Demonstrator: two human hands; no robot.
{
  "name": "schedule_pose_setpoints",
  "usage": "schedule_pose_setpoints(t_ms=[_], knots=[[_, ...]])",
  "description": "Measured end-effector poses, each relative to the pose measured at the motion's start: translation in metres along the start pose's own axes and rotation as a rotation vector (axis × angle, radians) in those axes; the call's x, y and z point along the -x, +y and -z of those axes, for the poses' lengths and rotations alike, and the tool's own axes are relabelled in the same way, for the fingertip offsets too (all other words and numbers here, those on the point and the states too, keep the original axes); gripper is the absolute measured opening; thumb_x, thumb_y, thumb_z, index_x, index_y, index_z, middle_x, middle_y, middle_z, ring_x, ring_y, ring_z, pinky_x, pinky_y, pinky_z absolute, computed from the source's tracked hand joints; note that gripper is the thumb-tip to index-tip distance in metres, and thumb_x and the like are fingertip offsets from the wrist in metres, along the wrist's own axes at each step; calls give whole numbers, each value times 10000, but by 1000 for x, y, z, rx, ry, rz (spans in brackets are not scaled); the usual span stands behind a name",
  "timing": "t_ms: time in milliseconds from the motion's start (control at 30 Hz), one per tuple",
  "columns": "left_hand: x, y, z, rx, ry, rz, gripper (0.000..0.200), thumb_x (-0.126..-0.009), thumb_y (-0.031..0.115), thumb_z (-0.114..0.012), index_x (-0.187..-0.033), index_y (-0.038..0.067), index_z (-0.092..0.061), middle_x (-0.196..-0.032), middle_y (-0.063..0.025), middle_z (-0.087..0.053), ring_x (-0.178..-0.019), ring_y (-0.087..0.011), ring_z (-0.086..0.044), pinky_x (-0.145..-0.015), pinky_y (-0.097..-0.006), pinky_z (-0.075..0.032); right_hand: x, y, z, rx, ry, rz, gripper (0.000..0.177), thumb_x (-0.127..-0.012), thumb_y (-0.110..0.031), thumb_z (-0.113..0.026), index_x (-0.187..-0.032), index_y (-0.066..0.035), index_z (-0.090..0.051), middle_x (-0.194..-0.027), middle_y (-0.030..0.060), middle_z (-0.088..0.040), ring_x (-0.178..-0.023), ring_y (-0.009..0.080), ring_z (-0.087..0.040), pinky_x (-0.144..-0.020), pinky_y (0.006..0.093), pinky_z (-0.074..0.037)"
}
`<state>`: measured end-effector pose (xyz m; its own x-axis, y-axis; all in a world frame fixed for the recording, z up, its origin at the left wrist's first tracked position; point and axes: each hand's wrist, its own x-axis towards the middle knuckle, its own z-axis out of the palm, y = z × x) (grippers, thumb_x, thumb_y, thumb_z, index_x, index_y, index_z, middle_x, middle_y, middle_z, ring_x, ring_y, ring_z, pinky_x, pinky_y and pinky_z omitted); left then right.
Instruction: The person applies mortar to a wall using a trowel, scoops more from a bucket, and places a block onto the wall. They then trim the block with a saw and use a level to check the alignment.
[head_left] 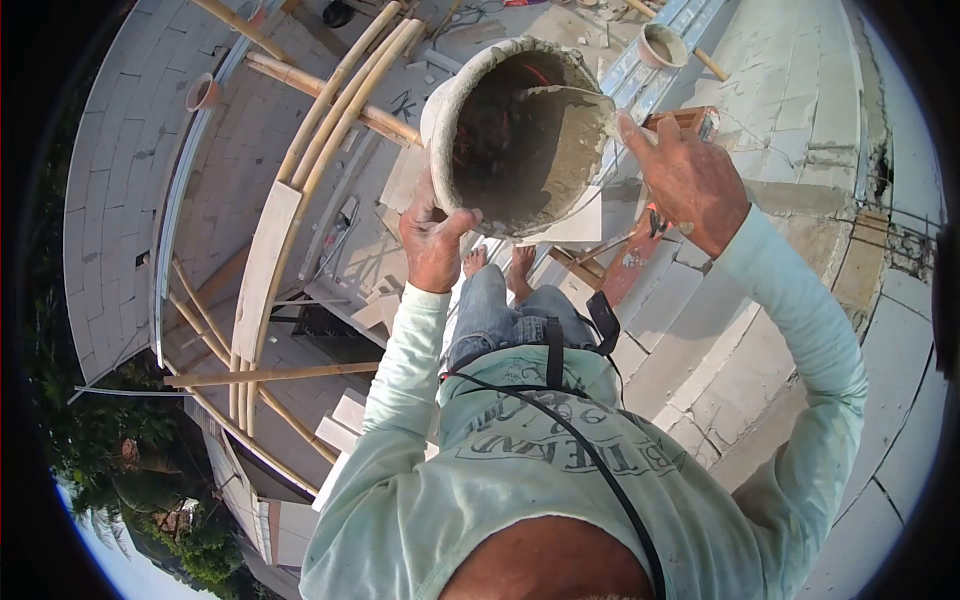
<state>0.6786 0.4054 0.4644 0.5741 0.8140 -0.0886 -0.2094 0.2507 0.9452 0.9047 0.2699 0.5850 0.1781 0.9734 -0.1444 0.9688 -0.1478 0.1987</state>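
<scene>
A mortar-caked bucket (437,118) is tipped toward me in front of my body, with wet grey mortar (570,165) smeared on its inside wall. My left hand (436,240) grips it at the lower left, thumb over the near rim and fingers behind the outer wall. At the right rim, my right hand (690,180) is closed, its fingertips right at the edge where the thin wire handle (565,90) ends. The fingers' undersides are hidden. Behind that hand shows a reddish-brown block-like piece (685,122).
My bare feet (522,262) stand below the bucket, high among block walls. Bamboo poles (340,110) cross at left, above a lower floor. Another bucket (662,46) sits on a metal channel ahead; a small pot-like bucket (202,94) stands far left. A pale block wall (690,310) runs along my right.
</scene>
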Motion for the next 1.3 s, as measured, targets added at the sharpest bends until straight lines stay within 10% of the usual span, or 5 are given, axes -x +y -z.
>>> schedule_pose_setpoints(t_ms=[167,333,967,1133,1300], knots=[[-10,-11,-5,38,132,-142,727,-660,0,-537,-1378,-45,-432,-1299,-118,-558,-1177,-186,-523,-1017,-298,-371,-16,1,-34,48,32,84,455,-845,-75,-560,-1283,30,-498,-839,198,-600,-722,319,-658,-590,412,-541],[-28,-30,24,-57,88,-221,71,-670,-32,-564,-692,1,-506,-1327,-259,-519,-1280,-316,-456,-1070,-375,-304,-20,-22,-69,-191,-278,63,478,-850,-81,-517,-1315,22,-474,-821,229,-609,-720,365,-654,-633,422,-550],[0,-74,25,-455,158,-139,211,-649,73,-661,-743,-25,-500,-1093,-198,-582,-942,-352,-533,-793,-383,-426,-25,-13,-155,-169,-133,294,610,-830,-152,-615,-1402,-95,-409,-875,192,-573,-733,337,-643,-602,412,-527],[15,-77,19,-506,206,-197,238,-658,85,-648,-870,5,-576,-1243,-178,-571,-1192,-375,-496,-1090,-595,-190,-37,-28,-143,7,-230,331,609,-831,-153,-620,-1399,-91,-409,-899,207,-577,-758,337,-645,-629,419,-533],[16,-86,12,-490,246,-264,380,-675,86,-640,-1053,53,-626,-1270,-107,-583,-1294,-352,-434,-1095,-665,-11,-41,-29,-163,-10,-227,452,542,-887,-170,-566,-1399,-73,-419,-1049,241,-614,-836,387,-633,-664,454,-522]])
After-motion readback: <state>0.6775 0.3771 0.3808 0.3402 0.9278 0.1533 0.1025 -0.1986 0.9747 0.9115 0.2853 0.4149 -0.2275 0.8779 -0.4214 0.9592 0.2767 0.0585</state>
